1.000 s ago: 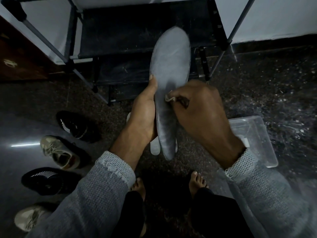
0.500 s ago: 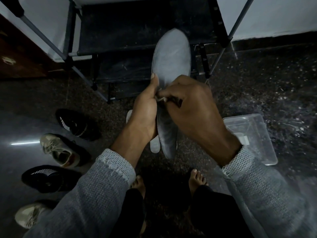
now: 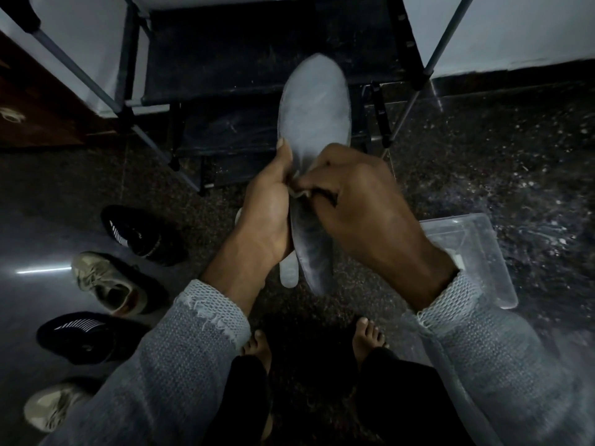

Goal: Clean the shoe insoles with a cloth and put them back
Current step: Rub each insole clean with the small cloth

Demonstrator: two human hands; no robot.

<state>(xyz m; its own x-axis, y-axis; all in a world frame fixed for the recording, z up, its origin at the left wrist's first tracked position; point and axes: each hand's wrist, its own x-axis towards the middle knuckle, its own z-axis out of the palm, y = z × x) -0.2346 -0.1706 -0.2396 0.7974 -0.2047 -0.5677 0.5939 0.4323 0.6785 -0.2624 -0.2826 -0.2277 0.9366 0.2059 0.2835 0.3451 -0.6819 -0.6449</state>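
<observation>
Insole under wiping, held above floor.
Left hand (image 3: 269, 217) grips grey insole (image 3: 314, 123) along its edge; right hand (image 3: 360, 201) pinches cloth (image 3: 299, 193) against insole's middle, before the shoe rack (image 3: 257, 59).

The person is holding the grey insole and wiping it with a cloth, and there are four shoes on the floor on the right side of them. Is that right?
Almost. The head view shows the left hand holding the grey insole while the right hand rubs it with the cloth. But the four shoes are on the person's left side, not the right. On the right there is a clear plastic tub.
</observation>
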